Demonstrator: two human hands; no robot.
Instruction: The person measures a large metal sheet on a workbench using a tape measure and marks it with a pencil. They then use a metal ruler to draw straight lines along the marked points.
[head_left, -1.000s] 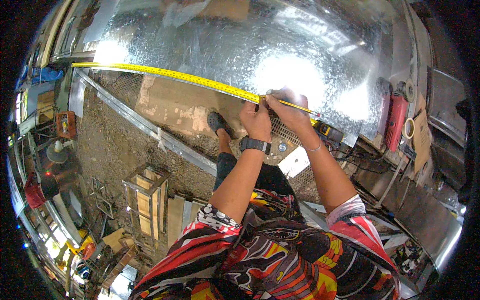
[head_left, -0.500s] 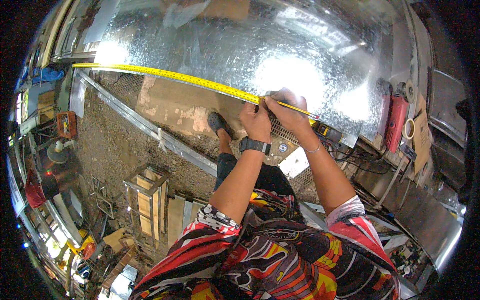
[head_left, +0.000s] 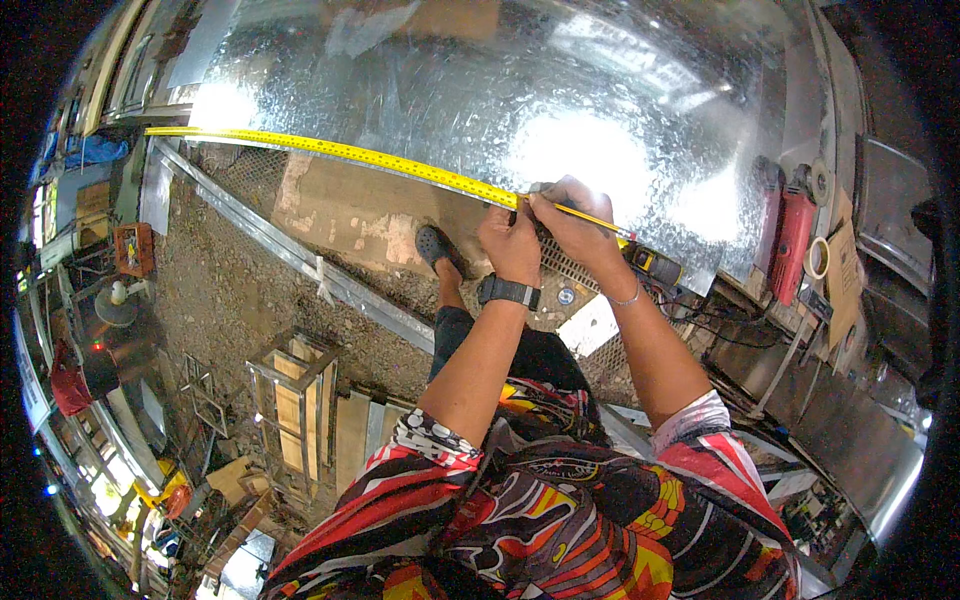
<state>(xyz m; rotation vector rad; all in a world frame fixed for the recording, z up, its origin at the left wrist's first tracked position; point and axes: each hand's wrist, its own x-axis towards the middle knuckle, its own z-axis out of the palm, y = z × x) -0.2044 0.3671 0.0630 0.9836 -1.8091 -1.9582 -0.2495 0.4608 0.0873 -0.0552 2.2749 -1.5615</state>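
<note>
A yellow tape measure blade [head_left: 375, 158] stretches along the near edge of a shiny metal sheet [head_left: 430, 95], from the far left to my hands. My left hand [head_left: 512, 248] is closed at the sheet's edge, its fingers pinching the blade against it. Beside it, my right hand [head_left: 583, 225] is closed on a slim yellow pencil [head_left: 605, 222], whose back end sticks out toward the right. Its writing end meets the blade by my left fingers, where the fingertips partly hide it. The black and yellow tape case [head_left: 655, 266] rests by the sheet's edge, just right of my right wrist.
A red angle grinder [head_left: 793, 235] and a tape roll [head_left: 817, 258] lie at the sheet's right. Below the sheet, a long metal channel [head_left: 300, 255] crosses the gravelly floor. A metal frame with wooden slats [head_left: 295, 405] stands nearer, at left. Cables [head_left: 715, 325] trail right of my right forearm.
</note>
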